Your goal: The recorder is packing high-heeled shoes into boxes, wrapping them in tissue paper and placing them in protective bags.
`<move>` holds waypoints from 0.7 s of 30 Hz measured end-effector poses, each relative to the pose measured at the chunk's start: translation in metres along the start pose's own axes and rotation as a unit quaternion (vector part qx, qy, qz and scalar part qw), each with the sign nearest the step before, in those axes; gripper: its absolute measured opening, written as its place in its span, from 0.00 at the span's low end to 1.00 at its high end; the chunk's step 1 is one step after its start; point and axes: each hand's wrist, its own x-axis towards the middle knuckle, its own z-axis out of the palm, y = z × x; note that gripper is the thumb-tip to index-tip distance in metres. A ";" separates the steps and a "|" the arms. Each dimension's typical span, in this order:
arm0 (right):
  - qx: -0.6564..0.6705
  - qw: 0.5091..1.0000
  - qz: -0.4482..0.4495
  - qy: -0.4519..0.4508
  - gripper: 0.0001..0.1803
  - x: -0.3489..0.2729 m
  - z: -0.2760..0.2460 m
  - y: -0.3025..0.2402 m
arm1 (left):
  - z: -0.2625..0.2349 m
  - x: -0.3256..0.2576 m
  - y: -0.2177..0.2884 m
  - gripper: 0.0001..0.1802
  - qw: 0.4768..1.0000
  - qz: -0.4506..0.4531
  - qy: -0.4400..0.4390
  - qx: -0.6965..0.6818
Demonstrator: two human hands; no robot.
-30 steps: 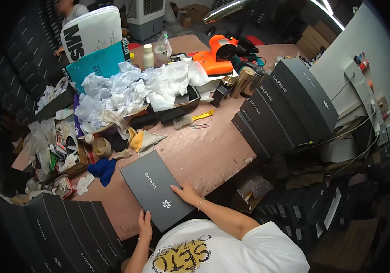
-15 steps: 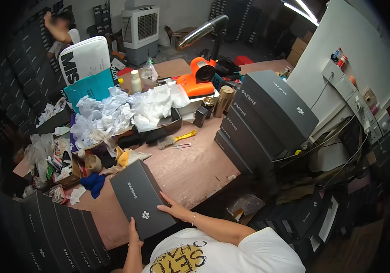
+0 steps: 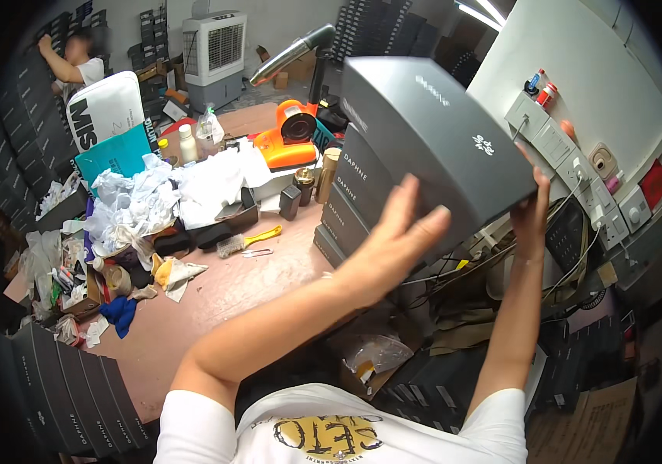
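Note:
A dark grey shoe box with pale print and a flower mark sits tilted at the top of a stack of like boxes on the right of the table. My right hand grips its right-hand corner, fingers curled over the edge. My left hand is at the near side of the box and stack, slightly blurred, its thumb and fingers apart. Whether the left fingertips touch the cardboard, I cannot tell.
Another stack of dark boxes stands at the lower left. Crumpled white paper, a yellow-handled brush and an orange blower are on the pink table. Cables and sockets line the right wall. Another person is at the far left.
The box that was between both hands at the table's near edge is gone from there; both arms have swung right and up to the right-hand stack. The view has turned a little rightward.

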 end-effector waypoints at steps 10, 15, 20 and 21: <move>0.001 0.908 -0.256 0.332 0.27 -0.036 -0.023 0.020 | -0.144 -0.202 -0.038 0.31 0.970 0.020 0.150 0.189; 0.111 0.988 0.087 -0.059 0.14 -0.166 0.244 0.123 | -0.223 -0.470 0.056 0.21 0.512 0.040 0.600 0.614; 0.121 0.797 0.326 -0.493 0.21 -0.298 0.463 0.193 | -0.225 -0.627 0.126 0.16 0.319 -0.261 0.618 0.670; 0.123 0.750 0.289 -0.582 0.24 -0.317 0.494 0.178 | -0.236 -0.666 0.116 0.19 0.261 -0.296 0.581 0.712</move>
